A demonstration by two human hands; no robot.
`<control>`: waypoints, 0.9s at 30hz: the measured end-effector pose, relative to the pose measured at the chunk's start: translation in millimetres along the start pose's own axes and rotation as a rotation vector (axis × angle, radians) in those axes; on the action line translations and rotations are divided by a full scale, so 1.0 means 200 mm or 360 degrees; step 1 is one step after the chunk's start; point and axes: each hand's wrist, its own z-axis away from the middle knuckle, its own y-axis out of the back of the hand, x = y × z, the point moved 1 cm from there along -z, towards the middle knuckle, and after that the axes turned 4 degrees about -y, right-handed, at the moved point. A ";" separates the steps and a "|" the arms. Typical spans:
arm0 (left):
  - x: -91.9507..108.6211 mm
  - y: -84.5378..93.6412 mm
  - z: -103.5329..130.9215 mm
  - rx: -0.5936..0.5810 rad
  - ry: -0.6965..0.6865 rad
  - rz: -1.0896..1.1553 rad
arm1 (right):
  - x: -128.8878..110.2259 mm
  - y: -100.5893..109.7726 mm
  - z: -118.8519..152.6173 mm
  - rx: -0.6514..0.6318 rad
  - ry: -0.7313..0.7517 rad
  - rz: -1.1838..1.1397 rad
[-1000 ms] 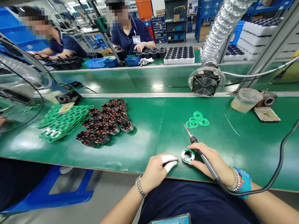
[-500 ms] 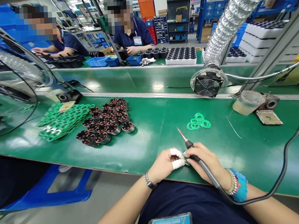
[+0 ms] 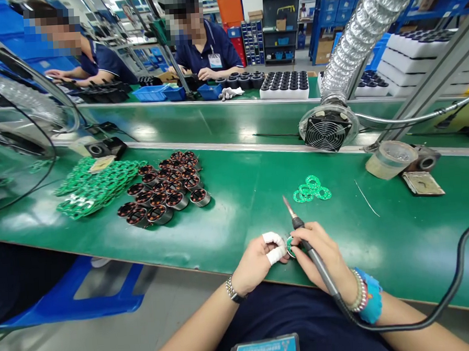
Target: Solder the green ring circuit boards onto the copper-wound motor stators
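Observation:
My left hand (image 3: 262, 258), with white tape round its thumb and a finger, is closed on the edge of a round green circuit board (image 3: 290, 246) near the table's front edge. Fingers hide most of this board and whatever lies under it. In my right hand (image 3: 327, 254) is a soldering iron (image 3: 315, 260), its bare tip pointing up and away from me. The right thumb and fingertips also touch the board's right side. Beyond the hands lie several loose green ring-shaped circuit boards (image 3: 311, 188).
Copper-wound motor stators (image 3: 160, 214) stand grouped at left, beside a pile of green boards (image 3: 82, 196). A fan with a duct (image 3: 325, 131) hangs at the back. At right are a plastic cup (image 3: 389, 162), an iron holder (image 3: 426, 160) and solder wire (image 3: 365, 197). Two people sit opposite.
The green board has turned so that more of its face shows between my hands. Both hands have shifted slightly, and the iron's tip has moved a little to the right.

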 end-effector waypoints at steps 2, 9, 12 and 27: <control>-0.01 0.01 0.00 0.0003 0.0029 0.0000 | 0.00 0.06 0.01 0.0026 -0.0051 -0.0039; 0.00 0.02 -0.01 0.0022 0.0077 0.0021 | -0.03 0.26 0.07 -0.0077 -0.0040 -0.0125; 0.00 0.02 -0.01 0.0031 0.0078 0.0015 | -0.04 0.27 0.08 -0.0103 -0.0083 -0.0184; -0.01 0.02 -0.01 0.0046 0.0086 -0.0020 | -0.07 0.27 0.05 -0.0187 -0.0053 -0.0144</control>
